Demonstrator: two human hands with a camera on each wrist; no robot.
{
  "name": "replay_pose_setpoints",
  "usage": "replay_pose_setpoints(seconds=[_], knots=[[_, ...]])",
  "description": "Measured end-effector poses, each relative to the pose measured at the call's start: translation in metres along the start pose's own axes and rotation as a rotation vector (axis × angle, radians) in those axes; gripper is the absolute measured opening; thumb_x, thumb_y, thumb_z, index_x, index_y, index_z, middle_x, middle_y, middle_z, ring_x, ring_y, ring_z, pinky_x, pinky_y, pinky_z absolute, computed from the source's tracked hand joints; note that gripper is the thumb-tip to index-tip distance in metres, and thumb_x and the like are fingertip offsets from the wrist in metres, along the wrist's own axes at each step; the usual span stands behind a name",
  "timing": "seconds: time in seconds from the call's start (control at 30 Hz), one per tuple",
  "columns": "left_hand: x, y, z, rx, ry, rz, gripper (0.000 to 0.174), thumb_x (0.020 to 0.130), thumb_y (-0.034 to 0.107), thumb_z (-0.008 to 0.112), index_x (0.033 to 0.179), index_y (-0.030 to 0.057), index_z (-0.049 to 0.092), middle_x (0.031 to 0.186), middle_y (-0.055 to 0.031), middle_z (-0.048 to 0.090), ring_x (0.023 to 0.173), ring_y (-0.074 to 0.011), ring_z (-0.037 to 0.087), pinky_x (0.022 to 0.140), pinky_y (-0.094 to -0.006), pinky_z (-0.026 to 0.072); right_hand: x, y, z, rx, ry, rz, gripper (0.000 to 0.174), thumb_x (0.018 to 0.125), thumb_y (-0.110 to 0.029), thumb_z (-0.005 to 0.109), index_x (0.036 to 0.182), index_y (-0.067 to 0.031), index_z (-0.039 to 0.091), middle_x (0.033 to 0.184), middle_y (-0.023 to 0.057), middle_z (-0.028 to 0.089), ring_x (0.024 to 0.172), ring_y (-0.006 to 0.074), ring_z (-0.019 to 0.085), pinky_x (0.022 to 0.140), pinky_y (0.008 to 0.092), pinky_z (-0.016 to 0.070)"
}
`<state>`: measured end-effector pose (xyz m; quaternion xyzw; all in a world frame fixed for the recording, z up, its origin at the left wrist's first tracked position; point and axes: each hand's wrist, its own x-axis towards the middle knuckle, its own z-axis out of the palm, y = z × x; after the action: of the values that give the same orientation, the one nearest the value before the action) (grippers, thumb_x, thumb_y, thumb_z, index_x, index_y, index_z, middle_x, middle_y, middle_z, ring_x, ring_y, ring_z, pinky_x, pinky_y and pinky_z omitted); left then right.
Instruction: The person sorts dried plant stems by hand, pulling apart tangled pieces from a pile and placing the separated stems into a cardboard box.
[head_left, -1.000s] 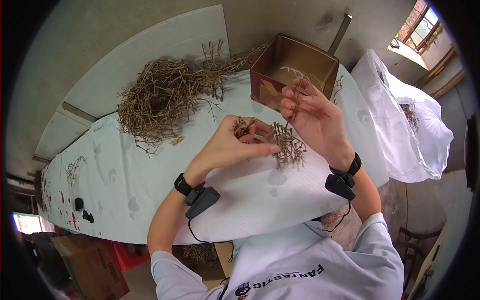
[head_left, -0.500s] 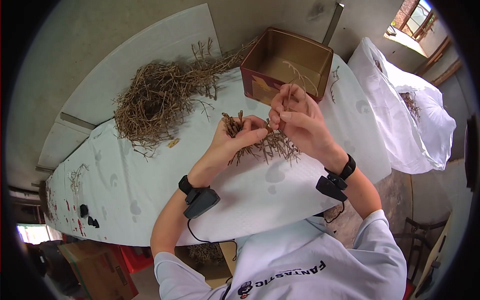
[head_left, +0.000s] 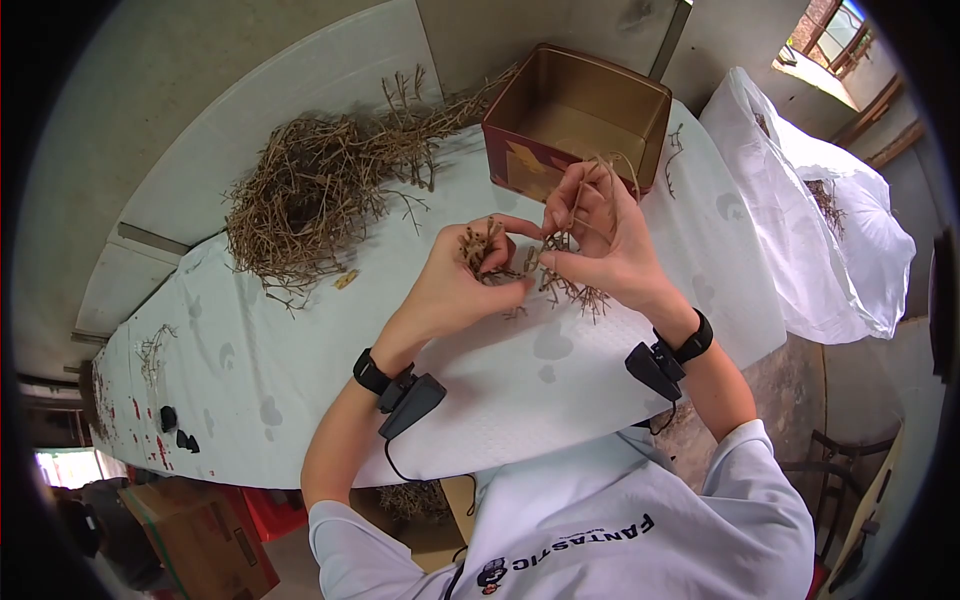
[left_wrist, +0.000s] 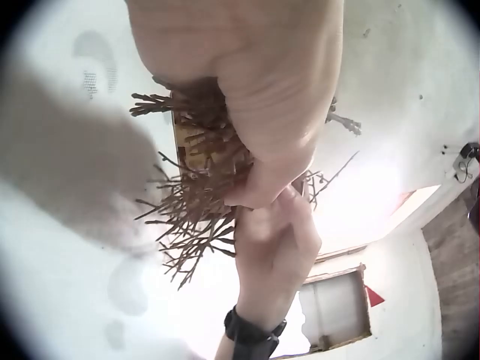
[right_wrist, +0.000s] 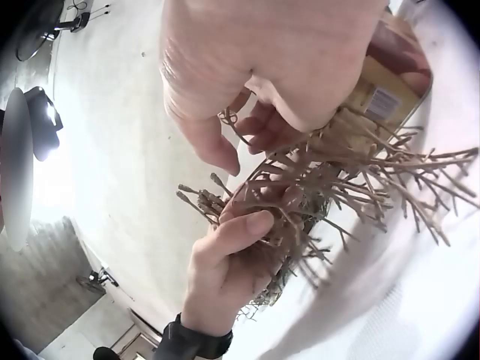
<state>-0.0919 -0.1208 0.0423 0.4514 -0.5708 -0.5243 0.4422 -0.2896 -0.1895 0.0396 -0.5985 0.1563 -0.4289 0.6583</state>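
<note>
While a bunch of twigs (head_left: 478,248) sits in the left hand (head_left: 455,285) mid-frame, the right hand (head_left: 615,245) has a branching sprig (head_left: 572,290) pinched right beside it.
Left fingers are curled round the bunch, right thumb and fingers are clamped on the sprig, whose tips hang below the hand. Tin box (head_left: 508,163) just past the right hand, top centre; big twig pile (head_left: 305,205) upper left; white cloth (head_left: 310,400) under both; white plastic bag (head_left: 790,240), upper right, some stems (head_left: 826,206) showing.
</note>
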Motion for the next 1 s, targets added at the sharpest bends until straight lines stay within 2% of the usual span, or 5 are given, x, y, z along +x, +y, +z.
replay_pose_setpoints(seconds=[0.13,0.37,0.47,0.63,1.0], knots=[[0.0,-0.003,0.009,0.154,0.054,0.166,0.049,0.073,-0.004,0.076,0.064,0.0083,0.03,0.116,-0.0081,0.066,0.081,-0.0051,0.054,0.072,-0.0217,0.047,-0.001,0.001,0.001,0.03,-0.003,0.022,0.065,0.072,0.012,0.071,0.125,-0.0058,0.039,0.104,0.0055,0.047,0.103,0.0166,0.053,0.094,0.0337,0.0472],[-0.001,-0.006,0.004,0.099,0.023,0.093,0.046,0.075,-0.004,0.077,0.065,0.0062,0.033,0.111,-0.0079,0.065,0.087,-0.0065,0.057,0.074,-0.0217,0.0471,-0.004,-0.009,0.0,-0.053,-0.005,0.088,0.065,0.076,0.007,0.071,0.13,-0.0045,0.037,0.112,0.0083,0.051,0.108,0.018,0.054,0.097,0.0337,0.0464],[-0.002,0.001,-0.004,0.11,-0.031,0.066,0.045,0.075,-0.004,0.077,0.065,0.0056,0.034,0.109,-0.0078,0.065,0.087,-0.0074,0.058,0.074,-0.0219,0.0468,-0.006,-0.013,-0.001,-0.043,-0.038,0.331,0.067,0.081,-0.004,0.074,0.134,-0.0043,0.035,0.117,0.0101,0.055,0.11,0.0178,0.055,0.097,0.0339,0.0459],[-0.005,0.014,-0.015,0.233,-0.099,0.076,0.042,0.076,0.0,0.078,0.066,0.0042,0.037,0.094,-0.0055,0.062,0.08,-0.0085,0.054,0.068,-0.0231,0.0443,-0.012,-0.015,0.003,-0.298,-0.123,0.26,0.066,0.081,-0.016,0.078,0.133,-0.0025,0.039,0.117,0.0103,0.058,0.109,0.016,0.056,0.095,0.0325,0.0458],[-0.015,0.025,-0.019,0.317,-0.238,-0.02,0.032,0.077,0.012,0.082,0.081,-0.0018,0.053,0.068,-0.0005,0.049,0.063,-0.0099,0.041,0.056,-0.0264,0.0367,-0.014,-0.025,0.005,-0.459,-0.293,0.415,0.026,0.082,-0.018,0.073,0.096,0.0023,0.064,0.088,0.0049,0.065,0.084,0.0134,0.059,0.079,0.0285,0.0477]])
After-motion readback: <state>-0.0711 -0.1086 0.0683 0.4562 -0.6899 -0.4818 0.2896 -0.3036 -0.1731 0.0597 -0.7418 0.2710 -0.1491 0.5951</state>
